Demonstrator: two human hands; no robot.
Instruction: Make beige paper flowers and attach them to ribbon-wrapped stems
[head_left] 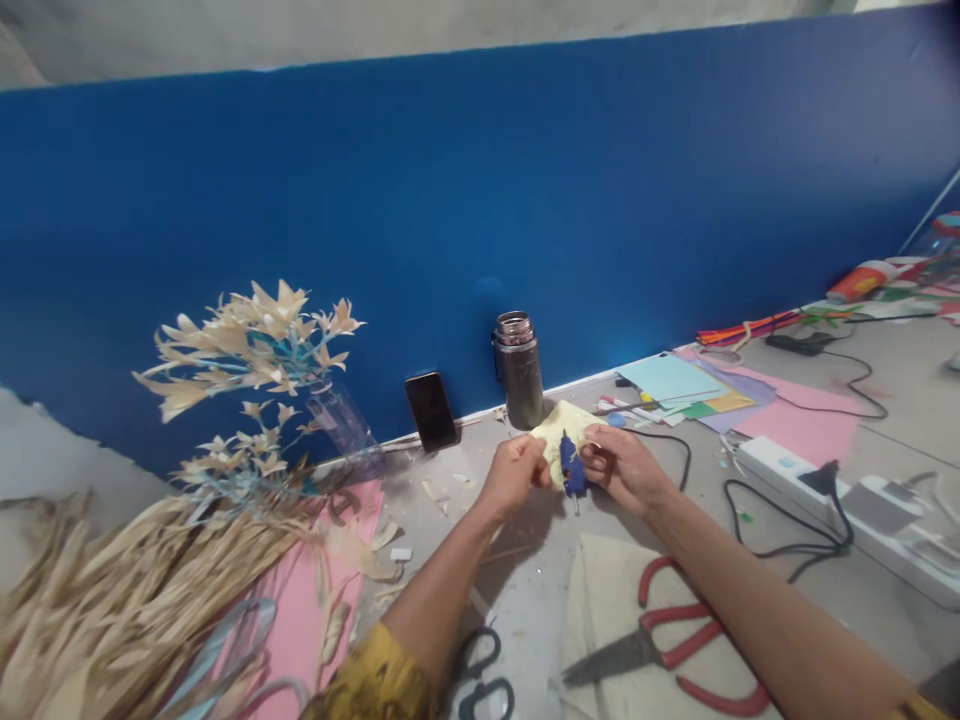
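Note:
My left hand (516,474) is closed in a pinch beside a pale yellow sheet (556,422). What its fingers hold is too small to make out. A small blue glue gun (572,468) lies on the sheet between my hands, nozzle pointing to the wall. On its other side, my right hand (624,466) has its fingertips pressed together close to the gun; whatever they pinch cannot be made out. Just behind stands an uncapped dark flask (521,375). Red-handled scissors (660,645) rest on a beige cloth (592,570) nearer to me.
A phone (431,412) leans on the blue wall. At left, dried-husk flowers (262,340) stand above heaped husk strips (150,590) and pink paper (319,610). Black-handled scissors (484,690) lie in front. A power strip (795,485), cords and coloured papers (671,380) are at right.

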